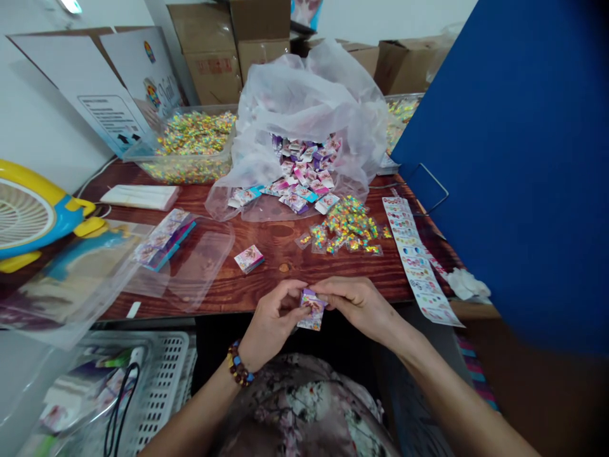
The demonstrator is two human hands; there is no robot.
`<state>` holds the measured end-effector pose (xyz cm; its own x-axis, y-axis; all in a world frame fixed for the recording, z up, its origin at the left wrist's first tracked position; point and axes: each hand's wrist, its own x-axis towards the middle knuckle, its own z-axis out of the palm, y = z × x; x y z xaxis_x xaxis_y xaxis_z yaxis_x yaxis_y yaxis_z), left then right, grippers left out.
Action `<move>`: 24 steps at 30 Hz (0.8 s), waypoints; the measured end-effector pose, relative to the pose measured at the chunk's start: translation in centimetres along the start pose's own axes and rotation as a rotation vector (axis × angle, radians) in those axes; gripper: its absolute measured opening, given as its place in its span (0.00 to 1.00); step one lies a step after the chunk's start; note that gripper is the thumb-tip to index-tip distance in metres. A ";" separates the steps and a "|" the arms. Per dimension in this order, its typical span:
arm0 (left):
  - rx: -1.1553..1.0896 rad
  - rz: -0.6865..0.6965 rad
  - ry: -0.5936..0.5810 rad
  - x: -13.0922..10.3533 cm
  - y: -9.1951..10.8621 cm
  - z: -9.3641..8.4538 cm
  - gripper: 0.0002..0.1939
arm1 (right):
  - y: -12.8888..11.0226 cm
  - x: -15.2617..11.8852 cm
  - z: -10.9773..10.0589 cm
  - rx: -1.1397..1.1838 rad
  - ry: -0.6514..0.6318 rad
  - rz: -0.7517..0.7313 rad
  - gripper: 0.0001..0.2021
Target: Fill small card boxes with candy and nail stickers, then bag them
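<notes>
Just in front of the table's near edge, my left hand pinches a small printed carton with a purple top between thumb and fingers. The fingers of my right hand are closed on the carton's upper right edge. Beyond my left hand a small stack of similar cartons lies on the table. A pile of little clear sachets with bright glitter pieces is spread past my right hand. Farther back, an open plastic bag holds many small cartons, some spilling from its mouth.
A sticker strip and crumpled tissue lie at right beside a blue panel. At left are a yellow-blue fan, a row of cartons and a clear tub of sachets. A white basket stands below the table.
</notes>
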<state>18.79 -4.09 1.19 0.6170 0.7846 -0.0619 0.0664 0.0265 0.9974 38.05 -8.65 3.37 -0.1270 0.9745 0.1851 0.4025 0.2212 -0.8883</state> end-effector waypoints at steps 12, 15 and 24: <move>-0.041 -0.026 0.011 -0.2 -0.4 -0.1 0.17 | 0.2 -1.4 0.4 -0.112 -0.016 -0.081 0.13; -0.040 0.003 0.031 0.0 -0.4 0.1 0.16 | 0.5 -1.9 1.1 -0.030 0.078 0.039 0.15; 0.039 0.043 0.009 -0.1 -0.1 0.3 0.15 | 0.4 -2.0 0.7 0.114 0.119 0.040 0.08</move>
<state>18.94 -4.37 1.14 0.6125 0.7902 -0.0184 0.0702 -0.0312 0.9970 37.79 -10.53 2.37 -0.0024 0.9816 0.1911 0.2992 0.1831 -0.9365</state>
